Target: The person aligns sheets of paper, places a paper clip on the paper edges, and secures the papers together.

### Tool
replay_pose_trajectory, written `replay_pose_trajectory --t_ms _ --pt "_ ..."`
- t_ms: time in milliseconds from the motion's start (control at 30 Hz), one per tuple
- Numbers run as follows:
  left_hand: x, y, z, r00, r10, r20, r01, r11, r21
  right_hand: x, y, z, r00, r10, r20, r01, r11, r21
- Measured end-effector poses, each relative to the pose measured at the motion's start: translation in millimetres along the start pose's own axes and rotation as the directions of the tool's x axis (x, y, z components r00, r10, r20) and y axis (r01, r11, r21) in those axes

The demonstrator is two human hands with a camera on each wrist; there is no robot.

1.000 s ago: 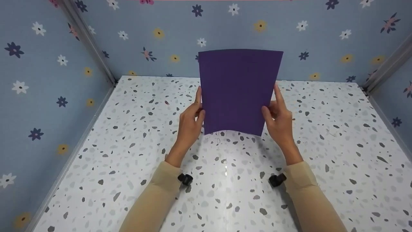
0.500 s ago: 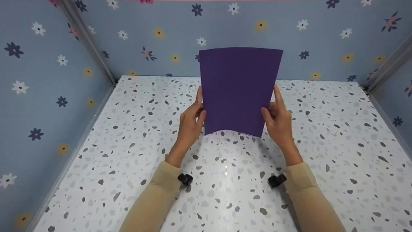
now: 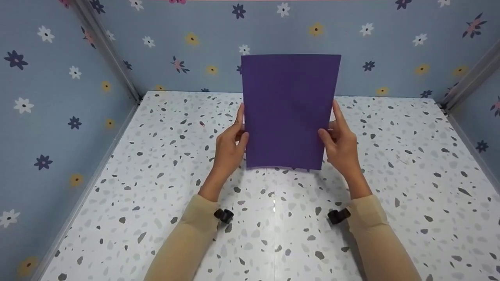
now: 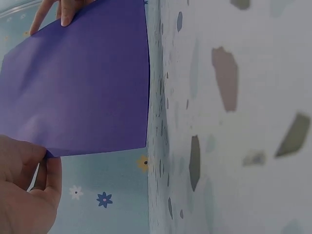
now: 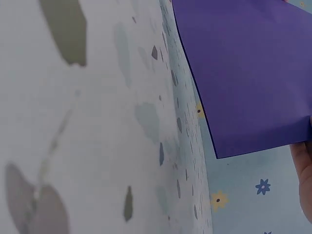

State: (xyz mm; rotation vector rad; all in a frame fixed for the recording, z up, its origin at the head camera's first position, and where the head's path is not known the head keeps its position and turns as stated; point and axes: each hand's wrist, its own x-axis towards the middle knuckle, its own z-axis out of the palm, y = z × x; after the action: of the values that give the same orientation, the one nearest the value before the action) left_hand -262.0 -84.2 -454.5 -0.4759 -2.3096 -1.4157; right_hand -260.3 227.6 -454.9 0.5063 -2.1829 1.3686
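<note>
A purple sheet of paper (image 3: 290,111) is held up above the speckled table, its face toward the head camera. My left hand (image 3: 229,146) pinches its left edge, thumb in front and fingers behind. On the opposite edge my right hand (image 3: 342,144) pinches it the same way. In the left wrist view the left hand (image 4: 29,180) grips the near edge of the paper (image 4: 83,87), which bulges slightly. The right wrist view shows the paper (image 5: 253,73) and only part of the right hand (image 5: 304,175) at the frame's side.
The white terrazzo-patterned table (image 3: 164,203) spreads below both arms. Blue flowered panels (image 3: 218,43) rise at the back and at both sides. A tiny red mark (image 3: 202,123) shows on the table left of the paper.
The paper has tilted more upright and flattened; its top edge sits higher and its bottom edge lower and straighter. Both hands keep their grip, the right one slightly farther out.
</note>
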Motion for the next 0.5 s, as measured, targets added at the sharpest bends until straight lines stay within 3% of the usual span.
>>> replay_pose_trajectory --t_ms 200,500 --pt "0.3 -0.1 -1.3 0.997 -0.041 0.059 0.044 0.998 -0.045 2.1 2.4 -8.6 0.994 0.069 0.081 -0.078 0.991 0.106" --pt "-0.3 0.9 -2.6 0.988 -0.111 0.105 0.120 0.989 -0.087 2.9 2.9 -17.1 0.968 0.180 0.174 -0.207 0.967 0.149"
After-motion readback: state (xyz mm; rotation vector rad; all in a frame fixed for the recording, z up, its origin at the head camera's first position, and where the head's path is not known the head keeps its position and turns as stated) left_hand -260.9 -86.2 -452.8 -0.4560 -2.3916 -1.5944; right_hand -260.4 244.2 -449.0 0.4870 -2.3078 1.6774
